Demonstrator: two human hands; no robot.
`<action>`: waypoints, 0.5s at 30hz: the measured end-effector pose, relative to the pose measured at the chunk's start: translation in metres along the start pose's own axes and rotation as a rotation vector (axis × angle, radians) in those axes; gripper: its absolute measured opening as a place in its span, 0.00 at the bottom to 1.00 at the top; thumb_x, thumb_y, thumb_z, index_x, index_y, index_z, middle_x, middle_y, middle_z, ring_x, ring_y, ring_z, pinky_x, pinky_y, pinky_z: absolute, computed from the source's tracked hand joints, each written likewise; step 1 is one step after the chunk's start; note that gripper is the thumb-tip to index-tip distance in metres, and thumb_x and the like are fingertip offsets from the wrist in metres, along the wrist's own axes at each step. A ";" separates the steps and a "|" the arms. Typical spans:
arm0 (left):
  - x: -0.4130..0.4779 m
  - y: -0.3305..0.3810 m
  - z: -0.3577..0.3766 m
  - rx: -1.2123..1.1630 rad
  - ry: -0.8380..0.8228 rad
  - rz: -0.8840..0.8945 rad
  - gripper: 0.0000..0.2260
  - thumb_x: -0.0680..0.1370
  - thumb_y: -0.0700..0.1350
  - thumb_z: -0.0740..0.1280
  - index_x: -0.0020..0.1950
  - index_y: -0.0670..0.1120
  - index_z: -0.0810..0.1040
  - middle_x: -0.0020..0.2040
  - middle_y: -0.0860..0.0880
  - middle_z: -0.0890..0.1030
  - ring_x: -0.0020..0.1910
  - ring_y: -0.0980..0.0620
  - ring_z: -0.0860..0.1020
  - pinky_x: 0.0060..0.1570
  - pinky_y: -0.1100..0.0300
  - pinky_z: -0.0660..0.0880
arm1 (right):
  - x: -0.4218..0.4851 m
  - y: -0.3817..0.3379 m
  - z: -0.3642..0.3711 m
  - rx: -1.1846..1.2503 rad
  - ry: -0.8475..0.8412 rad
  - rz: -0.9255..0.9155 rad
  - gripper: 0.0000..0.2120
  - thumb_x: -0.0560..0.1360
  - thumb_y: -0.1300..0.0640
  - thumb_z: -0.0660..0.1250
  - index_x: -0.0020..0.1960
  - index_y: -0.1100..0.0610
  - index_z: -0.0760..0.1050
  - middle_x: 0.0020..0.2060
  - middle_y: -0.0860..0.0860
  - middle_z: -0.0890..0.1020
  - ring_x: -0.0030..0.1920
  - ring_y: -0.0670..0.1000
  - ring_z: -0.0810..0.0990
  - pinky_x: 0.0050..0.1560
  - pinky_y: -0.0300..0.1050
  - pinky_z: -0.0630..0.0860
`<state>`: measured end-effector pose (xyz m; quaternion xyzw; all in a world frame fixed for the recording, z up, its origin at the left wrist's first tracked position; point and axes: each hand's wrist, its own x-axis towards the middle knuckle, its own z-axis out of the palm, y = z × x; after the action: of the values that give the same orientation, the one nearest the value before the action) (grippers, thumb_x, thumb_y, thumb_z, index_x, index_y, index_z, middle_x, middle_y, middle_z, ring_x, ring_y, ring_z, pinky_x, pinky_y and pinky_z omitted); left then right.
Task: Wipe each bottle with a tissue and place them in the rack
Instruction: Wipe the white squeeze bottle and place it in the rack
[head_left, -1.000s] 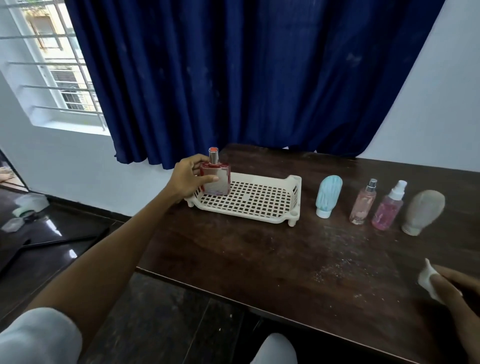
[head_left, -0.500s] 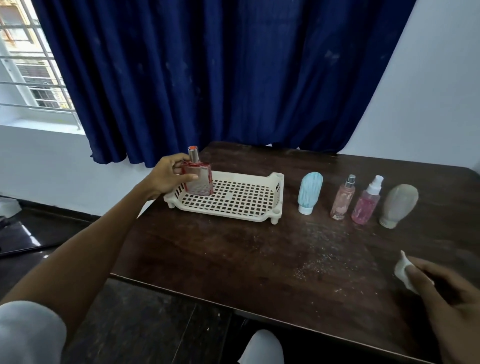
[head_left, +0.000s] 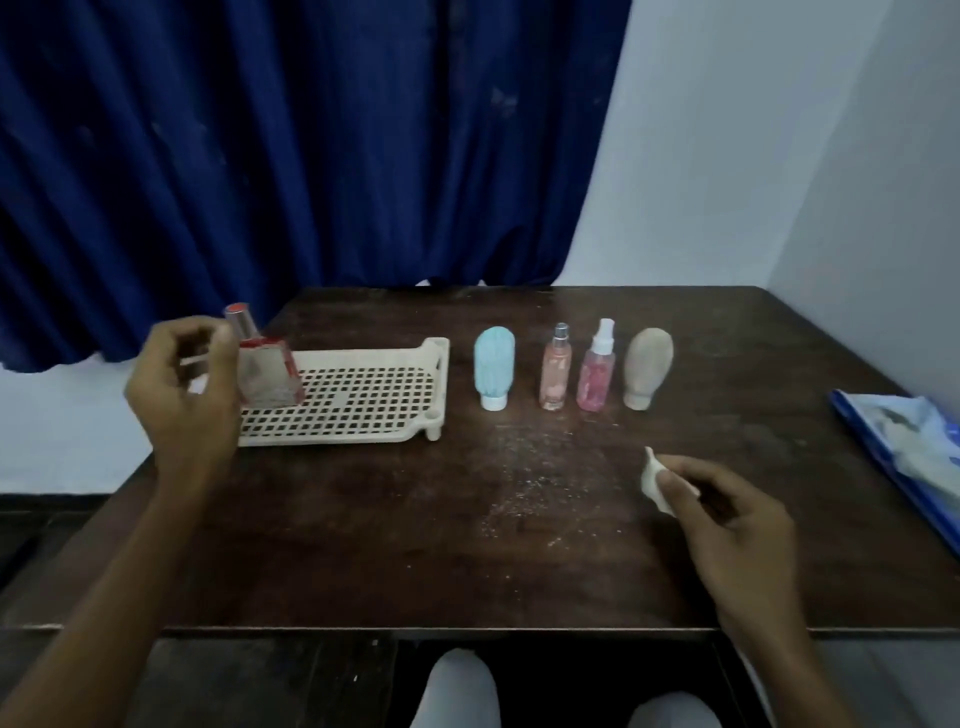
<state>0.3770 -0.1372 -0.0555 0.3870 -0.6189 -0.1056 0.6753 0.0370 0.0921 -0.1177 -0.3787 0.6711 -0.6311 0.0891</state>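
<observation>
On the dark worktop (head_left: 415, 519), the rack (head_left: 363, 431) now has the red perfume bottle (head_left: 267, 376) standing at its left end. The left hand (head_left: 182, 395) held that bottle a moment ago but has pulled back. Its grip is loose and holds nothing. The right hand (head_left: 737, 525) has its grip pinched on the tissue (head_left: 652, 475). One bottle looks done. Four more wait beside the rack, the blue bottle (head_left: 493, 371) nearest.

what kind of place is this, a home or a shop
Most likely a room in a home: a dark wooden table set against plain pale walls, a long blue curtain behind it, and a pink spray bottle near a cream plastic rack.
</observation>
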 end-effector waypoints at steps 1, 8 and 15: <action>-0.011 0.018 0.013 -0.012 -0.061 0.019 0.02 0.82 0.45 0.65 0.52 0.50 0.77 0.45 0.58 0.78 0.45 0.56 0.77 0.49 0.56 0.76 | -0.001 0.000 0.000 0.003 0.000 -0.003 0.07 0.75 0.60 0.73 0.48 0.49 0.85 0.44 0.40 0.86 0.48 0.41 0.84 0.53 0.38 0.78; -0.059 0.112 0.142 -0.118 -0.617 0.327 0.06 0.79 0.40 0.69 0.55 0.45 0.81 0.51 0.53 0.82 0.51 0.59 0.79 0.51 0.67 0.74 | -0.001 0.008 -0.005 0.040 0.069 -0.009 0.07 0.75 0.62 0.73 0.48 0.51 0.85 0.44 0.42 0.87 0.47 0.42 0.85 0.52 0.42 0.80; -0.065 0.152 0.266 0.104 -0.892 0.628 0.13 0.80 0.48 0.65 0.62 0.47 0.80 0.60 0.48 0.81 0.59 0.48 0.77 0.56 0.50 0.76 | -0.001 0.008 -0.012 0.113 0.077 0.057 0.07 0.76 0.61 0.72 0.50 0.51 0.85 0.44 0.44 0.87 0.47 0.45 0.85 0.50 0.45 0.81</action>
<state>0.0684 -0.0983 -0.0227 0.1342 -0.9355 -0.0221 0.3262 0.0273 0.1013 -0.1226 -0.3295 0.6479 -0.6791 0.1023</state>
